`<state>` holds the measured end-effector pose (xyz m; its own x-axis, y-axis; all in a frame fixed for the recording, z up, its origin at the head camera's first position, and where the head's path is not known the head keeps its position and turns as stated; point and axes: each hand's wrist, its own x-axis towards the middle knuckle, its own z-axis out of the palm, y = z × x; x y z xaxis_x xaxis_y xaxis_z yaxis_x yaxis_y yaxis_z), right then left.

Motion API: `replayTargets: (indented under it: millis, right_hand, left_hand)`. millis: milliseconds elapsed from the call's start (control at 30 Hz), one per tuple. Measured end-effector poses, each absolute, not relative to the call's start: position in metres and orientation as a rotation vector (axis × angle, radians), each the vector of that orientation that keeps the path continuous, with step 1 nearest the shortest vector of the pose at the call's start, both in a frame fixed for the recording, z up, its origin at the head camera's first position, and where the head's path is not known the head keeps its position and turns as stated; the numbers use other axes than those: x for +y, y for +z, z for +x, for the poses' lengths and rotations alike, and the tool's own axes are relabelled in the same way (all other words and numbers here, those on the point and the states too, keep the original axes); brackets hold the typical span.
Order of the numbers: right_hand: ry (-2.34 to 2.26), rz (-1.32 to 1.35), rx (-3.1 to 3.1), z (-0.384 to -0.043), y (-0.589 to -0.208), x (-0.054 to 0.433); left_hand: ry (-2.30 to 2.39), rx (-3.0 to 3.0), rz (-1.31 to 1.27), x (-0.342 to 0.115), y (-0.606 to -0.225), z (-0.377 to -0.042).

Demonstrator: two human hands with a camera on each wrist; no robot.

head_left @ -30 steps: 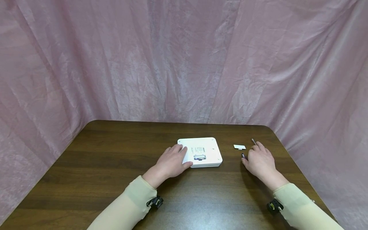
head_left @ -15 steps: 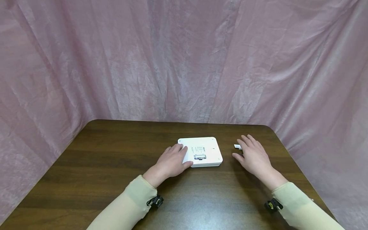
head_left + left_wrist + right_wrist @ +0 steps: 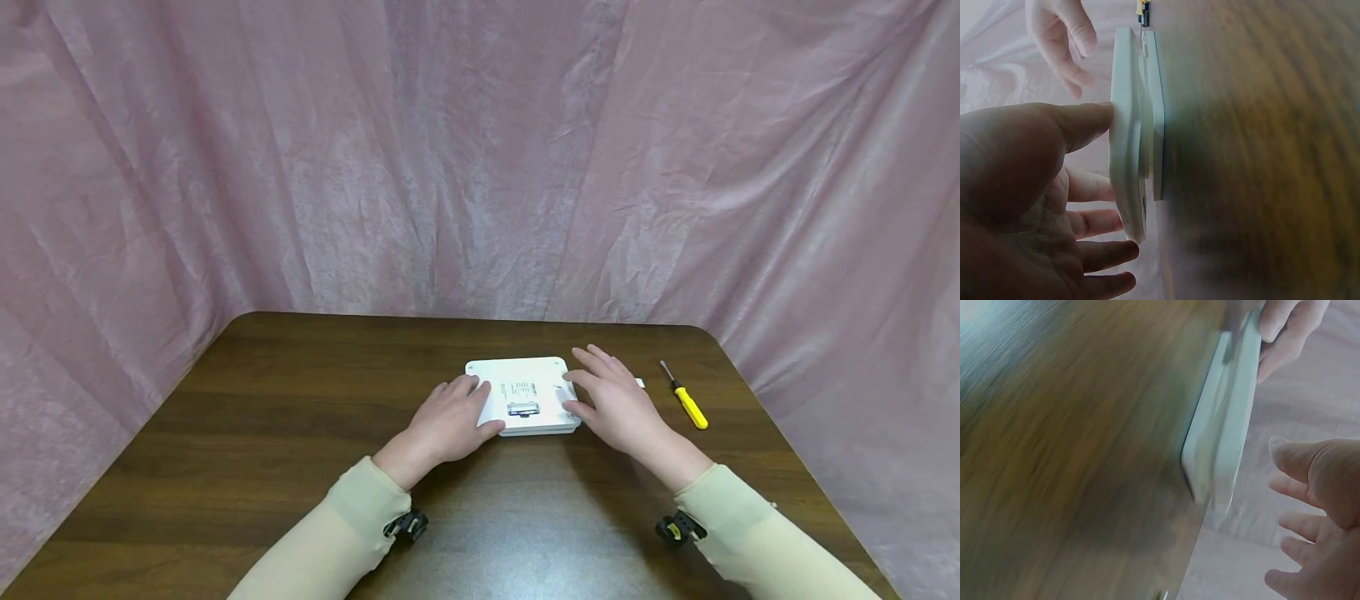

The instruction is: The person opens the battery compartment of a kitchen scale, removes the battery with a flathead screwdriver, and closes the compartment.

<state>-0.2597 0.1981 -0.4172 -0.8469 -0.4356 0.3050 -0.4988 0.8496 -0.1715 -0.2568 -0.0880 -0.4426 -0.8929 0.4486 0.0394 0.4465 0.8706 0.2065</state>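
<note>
A white kitchen scale lies upside down on the table, with a printed label and an uncovered battery compartment on its upturned underside. My left hand rests on the scale's left side, thumb along the near edge and fingers over the top. In the left wrist view these fingers look nearly straight against the slab. Fingers spread, my right hand hovers at the scale's right edge and holds nothing. The right wrist view shows a gap between that hand and the scale.
A screwdriver with a yellow handle lies to the right, its tip pointing away. Beyond my right hand, a bit of the white battery cover shows; the hand hides the remainder. The wooden table ends at a pink curtain.
My right hand has lifted away from the screwdriver and moved left to the scale's right edge, uncovering the screwdriver and covering most of the battery cover. My left hand stays put.
</note>
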Motion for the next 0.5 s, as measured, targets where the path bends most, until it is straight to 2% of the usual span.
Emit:
replayTargets:
  millis: [500]
  right_hand:
    - [0.391, 0.959, -2.825, -0.265, -0.414, 0.161]
  left_hand:
    - [0.324, 3.031, 0.727, -0.089, -0.442, -0.258]
